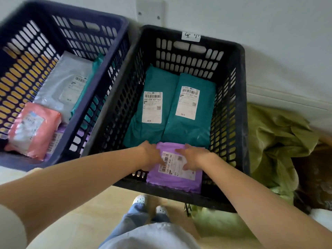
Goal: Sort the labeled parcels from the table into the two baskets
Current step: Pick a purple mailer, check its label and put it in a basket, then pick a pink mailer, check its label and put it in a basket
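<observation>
A purple labeled parcel (175, 178) lies at the near end of the black basket (231, 56). My left hand (151, 155) rests on its left edge and my right hand (192, 157) lies on its top right, fingers fairly straight. Behind it two teal parcels (143, 126) (188, 128) lie side by side with white labels up. The dark blue basket (100, 20) on the left holds a pink parcel (36, 130), a white-grey parcel (66, 83), a teal parcel (84, 97) and a partly hidden purple one (57, 137).
Crumpled green plastic bags (274, 141) lie to the right of the black basket by the white wall. My legs and shoes (140, 200) stand on the pale floor below the basket's near rim. No table is in view.
</observation>
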A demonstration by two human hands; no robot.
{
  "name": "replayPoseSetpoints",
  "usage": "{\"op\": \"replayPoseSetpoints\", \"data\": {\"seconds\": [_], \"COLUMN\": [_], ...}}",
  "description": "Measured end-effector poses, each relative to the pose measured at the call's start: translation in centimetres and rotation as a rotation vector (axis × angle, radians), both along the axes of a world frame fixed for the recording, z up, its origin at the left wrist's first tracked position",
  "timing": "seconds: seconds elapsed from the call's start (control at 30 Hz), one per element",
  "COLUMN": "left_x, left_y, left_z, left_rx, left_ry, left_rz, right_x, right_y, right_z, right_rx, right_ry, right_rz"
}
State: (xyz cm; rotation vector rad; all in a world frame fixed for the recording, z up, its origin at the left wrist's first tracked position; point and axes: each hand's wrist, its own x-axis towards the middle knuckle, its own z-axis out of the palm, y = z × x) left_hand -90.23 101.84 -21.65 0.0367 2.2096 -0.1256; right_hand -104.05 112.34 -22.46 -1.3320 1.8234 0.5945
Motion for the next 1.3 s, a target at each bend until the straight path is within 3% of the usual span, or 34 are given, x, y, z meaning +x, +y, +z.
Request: {"op": "replayPoseSetpoints", "data": {"seconds": [0.17,0.33,0.6,0.93,1.3], "left_x": [0.9,3.2,7.5,16.8,36.4], "left_y": [-1.1,-1.9,-2.9,-6.9,-12.6], "left_z": [4.0,6.8,11.8,17.4,20.5], "left_rx": [-0.026,-0.099,-0.278,-0.380,-0.417], "left_ry": [0.165,0.321,0.710,0.987,1.100], "left_rz": [0.207,0.384,0.503,0.809,1.069], "right_x": [-0.2,-0.2,1.9,9.9,28.4], "right_y": [-1.0,-2.7,-5.6,-12.1,-21.0], "right_z": [1.8,4.1,8.0,14.3,17.8], "right_rx": [-0.209,-0.495,-0.795,-1.054,-1.146], "right_ry": [-0.040,-0.206,-0.387,-0.491,-0.588], "right_rz": [-0.019,-0.199,-0.405,-0.280,-0.177]}}
